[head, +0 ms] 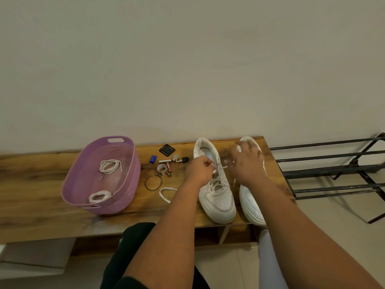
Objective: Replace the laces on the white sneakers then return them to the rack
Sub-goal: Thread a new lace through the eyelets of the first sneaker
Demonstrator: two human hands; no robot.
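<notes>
- On the wooden bench: two white sneakers side by side; two coiled laces in the purple basket.
- Left hand curled, pinching a lace end at the left sneaker's eyelets.
- Right hand above the sneakers; blurred, grip unclear.

Odds and ends on a wooden bench

On the wooden bench lie a blue cap, a black square pouch, batteries, a tape roll, a black key fob and a twisted bangle, near a plain wall.
</notes>
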